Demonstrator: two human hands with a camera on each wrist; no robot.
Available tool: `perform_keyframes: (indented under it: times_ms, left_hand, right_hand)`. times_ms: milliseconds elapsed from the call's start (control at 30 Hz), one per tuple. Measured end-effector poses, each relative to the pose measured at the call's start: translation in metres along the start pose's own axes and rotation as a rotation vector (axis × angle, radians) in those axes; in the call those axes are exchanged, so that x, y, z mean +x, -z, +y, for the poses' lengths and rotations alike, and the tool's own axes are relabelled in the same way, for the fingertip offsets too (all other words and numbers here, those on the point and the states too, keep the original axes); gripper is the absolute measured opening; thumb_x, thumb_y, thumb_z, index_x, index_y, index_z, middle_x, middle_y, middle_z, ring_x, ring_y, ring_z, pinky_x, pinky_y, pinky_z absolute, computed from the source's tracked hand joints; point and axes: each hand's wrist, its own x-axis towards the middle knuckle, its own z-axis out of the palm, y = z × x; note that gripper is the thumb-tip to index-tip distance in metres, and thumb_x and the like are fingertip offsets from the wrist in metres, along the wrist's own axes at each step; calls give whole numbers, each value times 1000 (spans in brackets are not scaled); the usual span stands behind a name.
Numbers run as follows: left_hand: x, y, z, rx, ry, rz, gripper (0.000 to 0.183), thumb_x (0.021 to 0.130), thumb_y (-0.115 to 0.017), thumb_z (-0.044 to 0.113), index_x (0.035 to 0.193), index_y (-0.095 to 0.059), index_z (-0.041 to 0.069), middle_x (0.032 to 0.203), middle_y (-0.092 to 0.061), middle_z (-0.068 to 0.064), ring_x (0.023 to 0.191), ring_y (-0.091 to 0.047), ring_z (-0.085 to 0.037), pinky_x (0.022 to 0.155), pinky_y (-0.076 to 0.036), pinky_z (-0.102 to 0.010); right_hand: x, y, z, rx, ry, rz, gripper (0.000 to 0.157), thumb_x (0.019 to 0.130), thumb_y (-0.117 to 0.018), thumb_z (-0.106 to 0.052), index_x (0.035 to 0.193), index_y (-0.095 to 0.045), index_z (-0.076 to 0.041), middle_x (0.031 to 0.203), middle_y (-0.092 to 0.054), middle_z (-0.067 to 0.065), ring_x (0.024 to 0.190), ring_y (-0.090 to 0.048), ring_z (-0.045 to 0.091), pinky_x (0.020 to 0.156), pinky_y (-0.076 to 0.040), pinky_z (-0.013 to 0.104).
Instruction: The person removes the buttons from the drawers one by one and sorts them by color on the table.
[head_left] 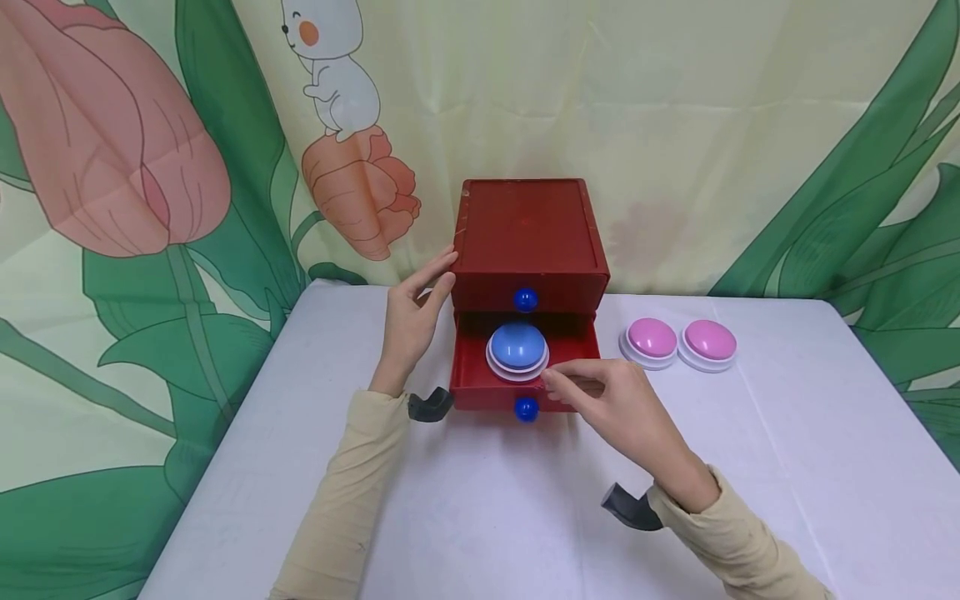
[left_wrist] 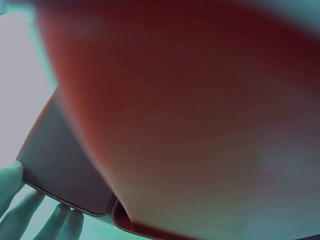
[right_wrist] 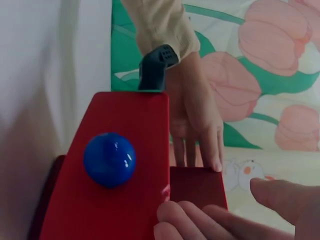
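Note:
My left hand rests its fingertips against the left side of a small red two-drawer cabinet; its fingers are nearly straight. The lower drawer is pulled out, with a blue-domed push button on a white base standing inside. By the drawer's right front edge is my right hand, thumb and forefinger beside the button's base. In the right wrist view, that hand's fingers lie at the drawer front's rim, the thumb apart and nothing between them. The left wrist view is mostly filled by a blurred red surface.
Two pink-domed push buttons on white bases stand side by side right of the cabinet. Each drawer has a blue round knob. A printed cloth hangs behind the white table.

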Motion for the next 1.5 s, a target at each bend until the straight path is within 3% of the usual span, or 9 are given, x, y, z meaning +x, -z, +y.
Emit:
perform_keyframes:
  times_ms: [300, 567, 833, 1133, 1500]
  left_hand:
    - [-1, 2, 0, 17, 8, -13, 38, 100, -58, 10, 137, -59, 1, 146, -54, -10, 132, -54, -24, 103, -49, -38]
    - [-2, 3, -1, 10, -2, -20, 37, 100, -58, 9, 136, -59, 1, 146, -54, -11, 133, -54, -24, 104, -49, -42]
    - [-1, 2, -3, 1, -8, -14, 37, 100, -58, 8, 136, -59, 0, 145, -55, -10, 132, -54, -23, 103, -50, -37]
    - [-2, 2, -4, -6, -12, -2, 37, 100, -58, 9, 136, -59, 0, 145, -55, -10, 132, -54, -23, 103, -49, -38]
    - [0, 1, -6, -14, -16, -3, 37, 99, -59, 9, 135, -60, 1, 144, -56, -9, 130, -56, -22, 103, -50, -35]
  right_hand:
    - [8, 2, -3, -74, 99, 63, 28, 88, -76, -30, 109, -76, -11, 101, -76, -1, 86, -73, 14, 74, -61, 32]
    - [22, -4, 5, -83, 116, 71, 30, 85, -79, -25, 110, -75, -9, 104, -75, 1, 93, -69, 18, 81, -59, 39]
    - [36, -13, 12, -102, 99, 19, 38, 84, -81, -23, 117, -72, -7, 115, -71, 8, 109, -64, 29, 90, -56, 49]
    - [53, -22, 13, -147, 100, -28, 48, 82, -83, -23, 122, -67, -2, 124, -67, 13, 117, -61, 32, 97, -53, 48]
    - [63, -26, 8, -219, 27, -103, 62, 83, -81, -28, 135, -58, -2, 138, -58, 18, 126, -54, 38, 99, -52, 52]
